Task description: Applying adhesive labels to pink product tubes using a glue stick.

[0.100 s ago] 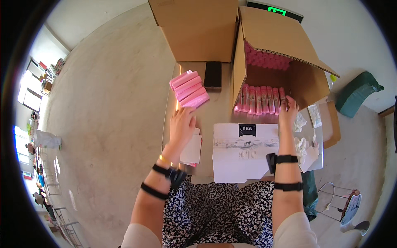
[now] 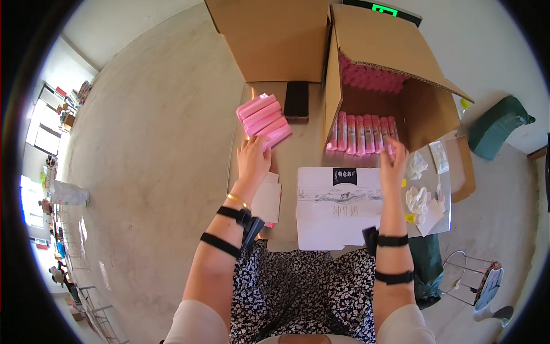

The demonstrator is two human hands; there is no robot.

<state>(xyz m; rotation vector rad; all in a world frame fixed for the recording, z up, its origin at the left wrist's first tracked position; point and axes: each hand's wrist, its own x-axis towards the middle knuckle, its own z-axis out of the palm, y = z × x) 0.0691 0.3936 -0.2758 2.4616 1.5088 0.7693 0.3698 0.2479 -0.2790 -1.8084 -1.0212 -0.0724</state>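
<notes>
"Pink packets [image 2: 264, 117] on the left, are they just piled up?"

"Yes, stacked in a slanting pile near the left edge of the tabletop [image 2: 309, 149]. The left hand [image 2: 253, 163] lies at the near end of the pile, fingers partly bent over the lowest packet, thumb to the right. I can't tell whether it grips or only touches."

"And the other one?"

"The right hand [image 2: 393, 163] is by the right end of the row of pink tubes [image 2: 360, 135]. Its fingers are loosely curled, with the thumb toward the tubes. Whether it has hold of the last one, I can't make out."

"Where exactly are those tubes?"

"Side by side at the mouth of the open cardboard box [image 2: 429, 120], their near ends toward the person. Deeper inside, many pink round ends [image 2: 369, 74] are packed together under the upper flap."

"What else is around?"

"A dark phone [image 2: 297, 100] just right of the packets, with another cardboard box [image 2: 278, 46] behind it. Nearest the person, between the forearms, lies a flattened white carton [image 2: 338, 226]; white cards [image 2: 266, 200] are left of it, below the left hand. Crumpled white tissue [image 2: 417, 199] is to the right of the right forearm, and a dark green bag [image 2: 498, 129] sits beyond the tabletop on the right."
</notes>
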